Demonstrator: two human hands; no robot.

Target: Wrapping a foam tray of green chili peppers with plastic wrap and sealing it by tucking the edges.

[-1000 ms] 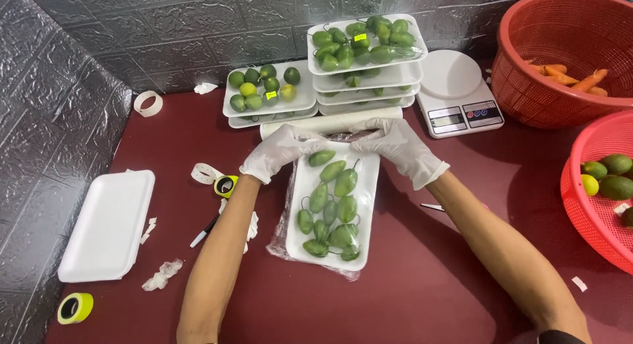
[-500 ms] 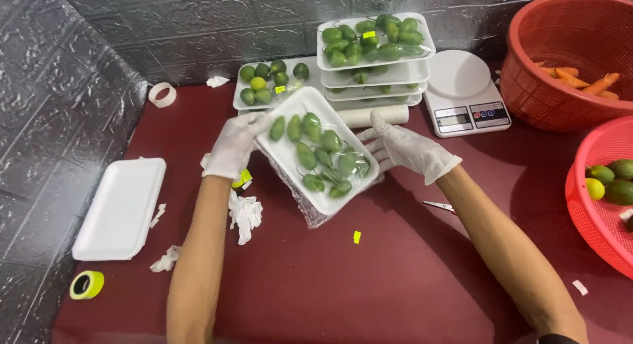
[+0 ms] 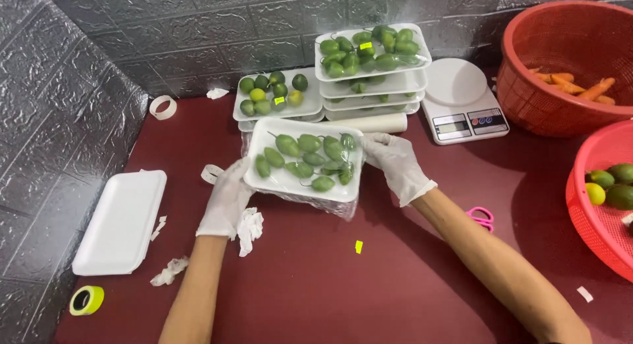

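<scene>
Thin white gloves cover both hands; the left hand (image 3: 227,199) curls its fingers under the near left corner of a white rectangular foam tray (image 3: 304,161) of small green oval fruits (image 3: 308,143), thumb side against the rim, while the right hand (image 3: 395,163) closes on the tray's right short edge, fingers wrapped round it. The tray is held tilted above the table, glossy clear film (image 3: 330,202) hanging crumpled under its near side. Just behind the tray lies a white roll (image 3: 379,123), and behind that stand stacked foam trays of the same green fruits (image 3: 369,54), with a flatter tray of round limes (image 3: 273,97) to their left. Right of the tray sits a white digital scale (image 3: 461,100); further right, two red plastic mesh baskets (image 3: 560,47), one with carrots. Left of the tray rests an empty white foam tray (image 3: 119,222). All sits on a smooth dark red tabletop (image 3: 343,285) against a grey embossed brick-pattern wall (image 3: 198,34)
</scene>
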